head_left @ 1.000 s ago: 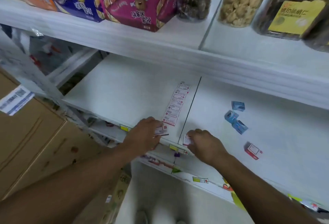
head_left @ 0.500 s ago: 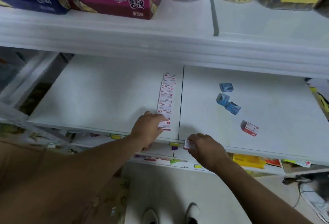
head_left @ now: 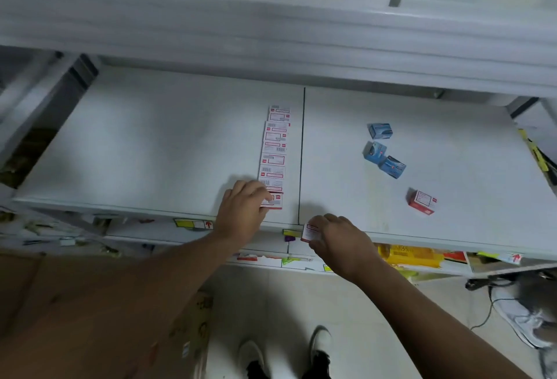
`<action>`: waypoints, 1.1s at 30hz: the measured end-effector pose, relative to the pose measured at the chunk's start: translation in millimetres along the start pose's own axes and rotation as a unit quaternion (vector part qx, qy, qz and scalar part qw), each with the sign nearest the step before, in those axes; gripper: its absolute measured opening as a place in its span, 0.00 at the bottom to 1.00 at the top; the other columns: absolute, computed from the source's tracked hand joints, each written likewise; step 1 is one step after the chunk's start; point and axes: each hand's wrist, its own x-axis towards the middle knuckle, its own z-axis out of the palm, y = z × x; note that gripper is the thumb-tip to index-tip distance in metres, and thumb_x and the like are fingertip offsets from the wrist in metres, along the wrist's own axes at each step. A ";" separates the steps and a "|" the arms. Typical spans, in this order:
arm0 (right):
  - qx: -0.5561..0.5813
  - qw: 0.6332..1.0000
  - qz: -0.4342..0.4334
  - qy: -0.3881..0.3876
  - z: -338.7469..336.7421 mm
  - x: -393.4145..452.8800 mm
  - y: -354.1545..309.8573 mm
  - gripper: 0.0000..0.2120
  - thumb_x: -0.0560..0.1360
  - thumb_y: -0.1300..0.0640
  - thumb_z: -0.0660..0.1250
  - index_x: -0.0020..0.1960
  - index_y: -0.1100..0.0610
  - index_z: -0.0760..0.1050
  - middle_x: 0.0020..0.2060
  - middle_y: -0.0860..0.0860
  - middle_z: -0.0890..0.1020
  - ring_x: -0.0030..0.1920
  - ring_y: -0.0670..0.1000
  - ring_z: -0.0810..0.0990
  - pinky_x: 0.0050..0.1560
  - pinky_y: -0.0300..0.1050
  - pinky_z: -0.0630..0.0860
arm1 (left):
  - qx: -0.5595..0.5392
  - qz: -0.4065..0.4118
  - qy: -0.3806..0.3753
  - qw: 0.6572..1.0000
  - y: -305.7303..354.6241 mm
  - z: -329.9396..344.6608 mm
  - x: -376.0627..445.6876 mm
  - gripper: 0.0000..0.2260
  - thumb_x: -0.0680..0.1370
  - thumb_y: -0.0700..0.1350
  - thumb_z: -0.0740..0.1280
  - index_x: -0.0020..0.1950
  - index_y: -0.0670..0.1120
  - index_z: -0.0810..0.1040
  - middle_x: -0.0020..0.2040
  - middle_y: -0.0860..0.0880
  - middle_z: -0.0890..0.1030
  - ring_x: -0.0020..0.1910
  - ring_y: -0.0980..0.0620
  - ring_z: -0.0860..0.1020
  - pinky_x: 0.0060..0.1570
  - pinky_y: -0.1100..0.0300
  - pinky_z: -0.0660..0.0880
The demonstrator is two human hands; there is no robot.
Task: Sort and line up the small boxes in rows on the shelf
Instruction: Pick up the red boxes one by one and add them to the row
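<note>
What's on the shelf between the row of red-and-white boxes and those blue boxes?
Only bare shelf and its dark seam separate the row from the blue boxes, head view.

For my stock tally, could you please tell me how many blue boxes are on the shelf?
3, all loose on the right shelf panel: one farthest back, one nearer, and one touching it at its right. None seems hidden.
</note>
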 end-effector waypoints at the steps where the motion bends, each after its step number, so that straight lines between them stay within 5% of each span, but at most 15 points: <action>1: -0.003 1.000 -0.004 -0.001 1.0 1.6 -2.3 0.14 0.82 0.48 0.65 0.67 0.49 0.74 0.59 0.49 0.80 0.57 0.54 0.77 0.45 0.46 0.71 | -0.007 -0.010 0.006 1.000 -0.5 0.2 -2.1 0.16 0.77 0.47 0.79 0.64 0.51 0.84 0.66 0.51 0.80 0.65 0.47 0.75 0.62 0.50 0.75; 7: -0.001 1.000 -0.031 0.002 -0.5 19.5 -27.4 0.18 0.83 0.51 0.66 0.71 0.51 0.74 0.65 0.51 0.75 0.62 0.55 0.76 0.58 0.50 0.78 | -0.053 -0.037 0.040 0.997 -11.7 -9.1 -43.9 0.11 0.80 0.44 0.72 0.63 0.50 0.83 0.64 0.50 0.80 0.61 0.48 0.76 0.61 0.50 0.77; 13: -0.036 0.997 -0.065 0.026 7.4 47.2 -56.6 0.19 0.83 0.52 0.66 0.73 0.53 0.73 0.70 0.53 0.72 0.64 0.56 0.75 0.60 0.54 0.80 | -0.065 -0.084 0.060 0.993 -38.9 -13.2 -80.7 0.13 0.82 0.47 0.64 0.62 0.47 0.84 0.63 0.49 0.81 0.62 0.49 0.76 0.62 0.50 0.77; 21: -0.064 0.993 -0.082 0.054 52.9 76.3 -72.7 0.19 0.80 0.51 0.73 0.69 0.54 0.77 0.66 0.55 0.77 0.64 0.58 0.76 0.57 0.56 0.84 | -0.079 -0.116 0.070 0.988 -33.1 -3.0 -104.3 0.13 0.82 0.47 0.65 0.61 0.45 0.84 0.60 0.46 0.83 0.59 0.47 0.79 0.60 0.51 0.80; 26: -0.061 0.988 -0.083 0.113 70.8 77.8 -68.8 0.18 0.75 0.57 0.77 0.64 0.56 0.79 0.61 0.54 0.81 0.62 0.58 0.75 0.51 0.54 0.85 | -0.091 -0.095 0.052 0.990 -28.1 7.3 -112.3 0.14 0.76 0.39 0.76 0.61 0.48 0.84 0.61 0.49 0.82 0.60 0.48 0.78 0.59 0.52 0.80; 33: 0.002 0.977 -0.076 0.200 80.8 69.9 -63.6 0.14 0.74 0.55 0.79 0.58 0.57 0.81 0.58 0.55 0.79 0.59 0.58 0.76 0.48 0.54 0.85 | -0.104 -0.089 0.069 0.988 -14.3 13.7 -112.0 0.15 0.74 0.37 0.76 0.58 0.50 0.85 0.59 0.51 0.81 0.61 0.56 0.73 0.59 0.67 0.71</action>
